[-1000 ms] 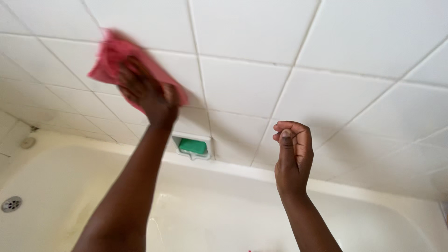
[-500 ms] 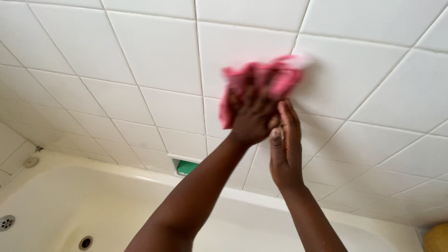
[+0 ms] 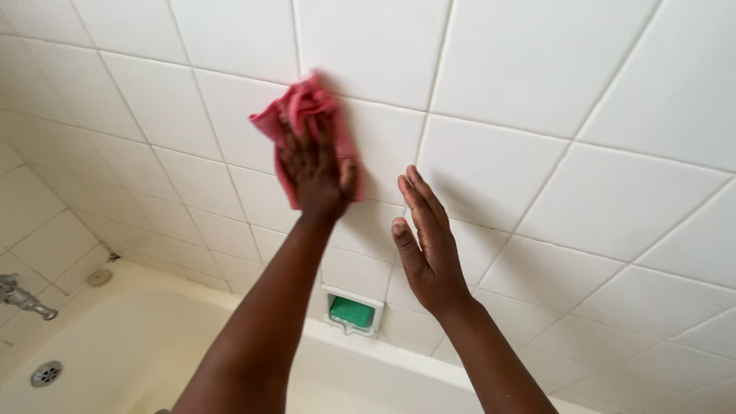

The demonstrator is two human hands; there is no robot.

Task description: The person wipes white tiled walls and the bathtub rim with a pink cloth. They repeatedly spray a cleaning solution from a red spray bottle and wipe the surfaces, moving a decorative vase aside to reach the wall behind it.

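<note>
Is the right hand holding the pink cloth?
No, the pink cloth is pressed to the white tiled wall under the left hand, while the right hand is open and empty beside it.

our left hand (image 3: 316, 170) has swept the pink cloth (image 3: 307, 126) back leftward across the white tiles (image 3: 491, 69); our right hand (image 3: 425, 238) has opened flat, now apart from it.
</note>
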